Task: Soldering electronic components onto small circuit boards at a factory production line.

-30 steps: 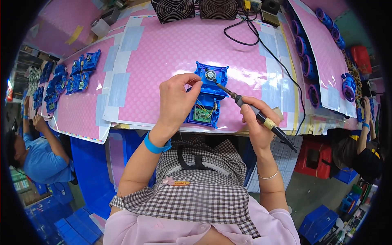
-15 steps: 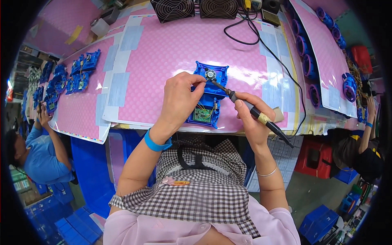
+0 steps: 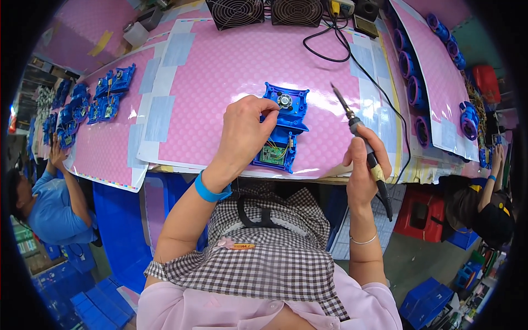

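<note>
My right hand [image 3: 367, 165] is closed round the dark grip of a soldering iron [image 3: 352, 118], its metal tip pointing up and to the left, well apart from the workpiece. On the pink mat lies an opened blue plastic housing [image 3: 297, 116] in two halves. A small round speaker [image 3: 284, 102] sits in its far half; a green circuit board [image 3: 271, 155] with thin wires is in the near half. Over the housing's left side my left hand [image 3: 247, 127] pinches with thumb and forefinger beside the speaker. Whatever is between those fingertips is too small to make out.
Two black fans [image 3: 236, 12] stand at the far edge. The iron's black cable [image 3: 385, 91] loops across the mat's right side. More blue housings [image 3: 113, 88] lie at the left, and blue rings [image 3: 416, 91] line a right-hand shelf. Co-workers sit on both sides.
My right hand has drawn the soldering iron away from the speaker, to the right, and its tip now points more upward. My left hand stays pinched by the speaker.
</note>
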### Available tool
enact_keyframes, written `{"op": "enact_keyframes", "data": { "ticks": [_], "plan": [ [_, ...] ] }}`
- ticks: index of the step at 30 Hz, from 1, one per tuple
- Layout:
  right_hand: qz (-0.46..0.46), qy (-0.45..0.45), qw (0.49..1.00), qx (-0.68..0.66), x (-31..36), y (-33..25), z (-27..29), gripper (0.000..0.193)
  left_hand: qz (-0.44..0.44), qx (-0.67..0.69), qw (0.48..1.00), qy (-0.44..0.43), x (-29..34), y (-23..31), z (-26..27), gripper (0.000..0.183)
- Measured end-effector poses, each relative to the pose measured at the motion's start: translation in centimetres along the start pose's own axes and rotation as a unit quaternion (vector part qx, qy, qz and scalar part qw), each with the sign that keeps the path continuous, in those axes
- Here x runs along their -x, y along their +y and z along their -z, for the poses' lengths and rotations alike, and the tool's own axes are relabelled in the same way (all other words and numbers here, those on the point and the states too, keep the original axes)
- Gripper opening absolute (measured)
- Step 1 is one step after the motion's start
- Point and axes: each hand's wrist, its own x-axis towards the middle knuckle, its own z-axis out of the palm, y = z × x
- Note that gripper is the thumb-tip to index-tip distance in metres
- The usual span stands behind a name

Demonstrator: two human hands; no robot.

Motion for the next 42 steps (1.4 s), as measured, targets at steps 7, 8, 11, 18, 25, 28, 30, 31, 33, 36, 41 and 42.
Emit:
{"op": "enact_keyframes", "data": {
  "ticks": [7, 8, 11, 18, 25, 28, 30, 31, 33, 36, 41, 42],
  "plan": [
    [0.026, -0.016, 0.999, -0.018, 0.4, 0.0, 1.2, 0.024, -0.059, -0.036, 0.996, 0.051, -0.1, 0.8, 0.5, 0.022],
    [0.041, -0.002, 0.999, -0.017, 0.3, -0.3, 1.5, 0.024, -0.076, -0.028, 0.995, 0.063, 0.0, 1.3, 0.6, 0.022],
    [0.067, 0.053, 0.995, -0.051, -1.0, -1.2, 3.1, 0.024, -0.125, -0.059, 0.986, 0.089, 1.1, 3.2, 0.5, 0.023],
    [0.209, 0.356, 0.892, 0.183, -11.5, -1.3, 16.8, 0.021, -0.131, -0.232, 0.957, -0.118, 1.2, 5.3, -0.7, 0.028],
    [0.121, 0.343, 0.84, 0.404, -18.9, 5.0, 31.8, 0.049, -0.09, -0.197, 0.968, -0.125, -0.1, 3.1, 0.9, 0.024],
    [0.151, 0.262, 0.847, 0.437, -20.1, 11.8, 37.8, 0.052, -0.066, -0.211, 0.969, -0.114, -0.3, 2.8, 0.1, 0.023],
    [0.168, 0.286, 0.751, 0.571, -21.4, 16.0, 41.8, 0.052, -0.087, -0.176, 0.975, -0.107, -0.3, 2.0, -0.3, 0.027],
    [0.229, 0.284, 0.697, 0.617, -23.0, 17.5, 43.3, 0.05, -0.091, -0.166, 0.976, -0.111, -0.3, 1.4, -0.3, 0.031],
    [0.209, 0.277, 0.783, 0.517, -24.3, 18.8, 45.5, 0.043, -0.036, -0.169, 0.979, -0.109, -0.9, -0.1, -0.1, 0.024],
    [0.162, 0.311, 0.894, 0.28, -24.9, 16.7, 44.3, 0.032, -0.069, -0.264, 0.962, -0.009, -2.5, -4.0, 2.5, 0.01],
    [0.174, 0.281, 0.926, 0.183, -16.8, 9.0, 28.6, 0.021, 0.122, -0.4, 0.904, 0.084, -4.9, -12.3, 12.3, 0.012],
    [0.206, 0.212, 0.948, 0.12, -15.1, 7.2, 24.9, 0.019, 0.162, -0.398, 0.895, 0.117, -5.1, -13.4, 14.2, 0.012]
  ]
}}
